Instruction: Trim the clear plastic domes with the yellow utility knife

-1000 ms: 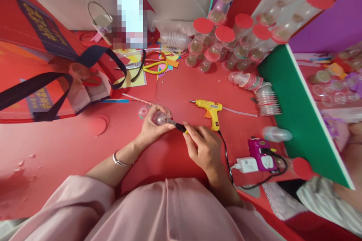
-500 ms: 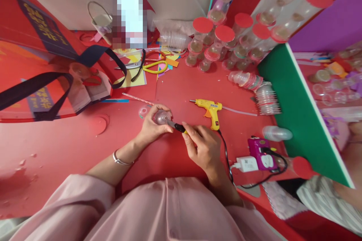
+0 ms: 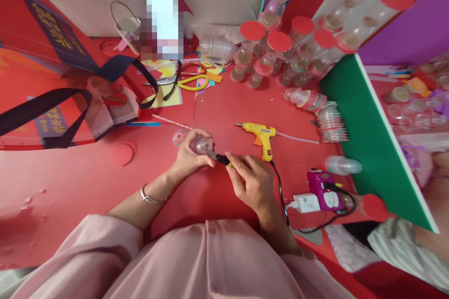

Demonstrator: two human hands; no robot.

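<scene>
The left hand [image 3: 189, 155] is curled around a clear plastic cup [image 3: 201, 144] over the red table [image 3: 213, 117]. The right hand [image 3: 253, 181] grips a knife [image 3: 221, 159], its blade tip at the cup. Just beyond the right hand, 1 yellow glue gun [image 3: 259, 135] lies on its side.

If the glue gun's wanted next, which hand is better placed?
Probably the right hand: it is nearer the yellow glue gun, though it would first need to release the cutter. The left hand grips the clear plastic cup.
</scene>
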